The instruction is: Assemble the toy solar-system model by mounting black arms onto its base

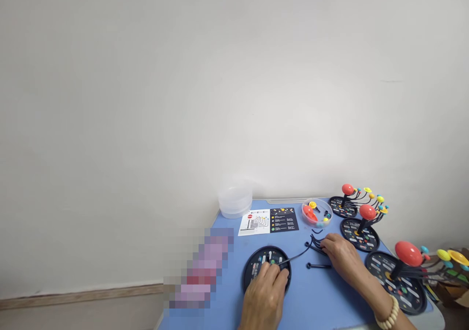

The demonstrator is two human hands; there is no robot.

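My left hand (266, 291) is closed over the front of a round black base (252, 268) printed with small planets. From its fingers a thin curved black rod (296, 257) reaches right and up. My right hand (340, 254), with a bead bracelet at the wrist, has its fingers together on a bunch of curved black rods (315, 242) on the blue table; its fingertips are partly hidden. A straight black piece with a ring end (318, 266) lies just below the bunch.
Behind stand an instruction sheet (256, 222), a clear dish (317, 224) of coloured parts and stacked clear containers (235, 202). Three assembled planet models with red balls (367, 212) line the right side. A pale wall (234, 100) rises behind the blue table (227, 291).
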